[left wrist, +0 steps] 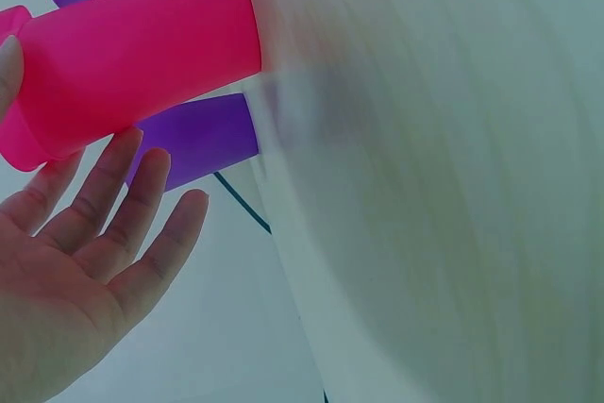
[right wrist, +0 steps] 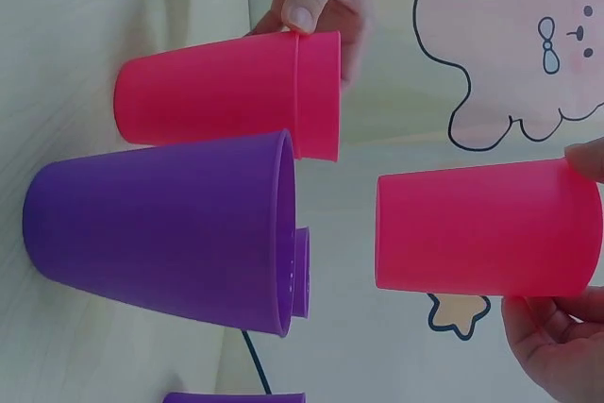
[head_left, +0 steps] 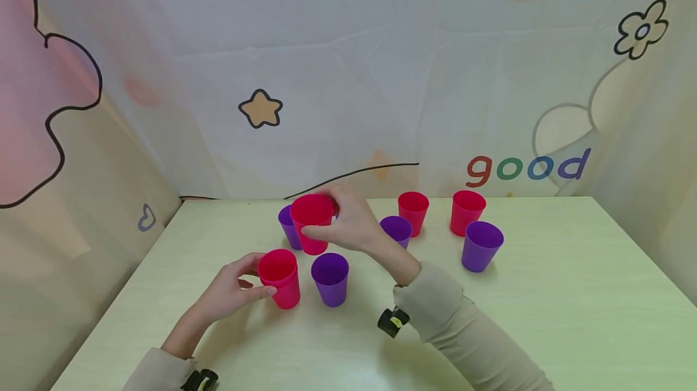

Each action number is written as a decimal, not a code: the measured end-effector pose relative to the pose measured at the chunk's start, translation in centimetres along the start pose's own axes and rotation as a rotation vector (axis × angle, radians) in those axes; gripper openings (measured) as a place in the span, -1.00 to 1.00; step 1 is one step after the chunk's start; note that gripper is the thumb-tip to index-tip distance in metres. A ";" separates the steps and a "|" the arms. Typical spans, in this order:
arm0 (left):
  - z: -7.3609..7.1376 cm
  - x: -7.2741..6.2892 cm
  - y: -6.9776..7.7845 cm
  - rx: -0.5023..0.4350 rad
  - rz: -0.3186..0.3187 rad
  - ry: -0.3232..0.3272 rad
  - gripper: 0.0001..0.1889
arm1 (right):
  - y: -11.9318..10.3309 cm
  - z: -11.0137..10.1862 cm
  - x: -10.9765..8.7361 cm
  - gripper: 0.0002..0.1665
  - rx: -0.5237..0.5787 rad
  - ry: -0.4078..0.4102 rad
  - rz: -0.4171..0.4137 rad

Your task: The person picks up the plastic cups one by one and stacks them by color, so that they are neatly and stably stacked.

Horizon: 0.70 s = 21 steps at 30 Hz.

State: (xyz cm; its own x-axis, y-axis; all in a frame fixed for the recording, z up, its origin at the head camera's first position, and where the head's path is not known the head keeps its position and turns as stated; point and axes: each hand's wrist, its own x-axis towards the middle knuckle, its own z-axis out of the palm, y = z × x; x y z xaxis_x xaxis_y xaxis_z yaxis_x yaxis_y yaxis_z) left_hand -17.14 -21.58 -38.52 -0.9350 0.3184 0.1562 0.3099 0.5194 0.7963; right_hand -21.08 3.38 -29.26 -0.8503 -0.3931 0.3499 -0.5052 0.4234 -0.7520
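My left hand holds a nested stack of pink-red cups near its rim, thumb on one side and fingers on the other. The stack stands upright on the table; a second rim shows on it in the right wrist view. Higher up, my right hand grips another pink-red cup by its upper part, lifted off the table with its mouth upward. A purple cup stands just right of the stack. Behind the lifted cup, another purple cup is partly hidden.
Farther right on the table stand two pink-red cups and a purple cup. One more purple cup is partly covered by my right arm. A printed cloth hangs behind the table.
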 end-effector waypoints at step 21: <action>0.0 0.0 0.0 -0.008 -0.008 -0.010 -0.45 | -0.9 1.2 0.7 -0.40 0.041 -0.181 -0.152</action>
State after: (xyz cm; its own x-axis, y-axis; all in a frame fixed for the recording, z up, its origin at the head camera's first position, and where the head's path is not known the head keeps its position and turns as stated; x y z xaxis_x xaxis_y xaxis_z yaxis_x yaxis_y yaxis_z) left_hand -17.13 -21.60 -38.54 -0.9356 0.3224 0.1440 0.3011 0.5154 0.8023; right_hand -21.06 1.71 -29.04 -0.7226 -0.5913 0.3581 -0.6162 0.3161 -0.7214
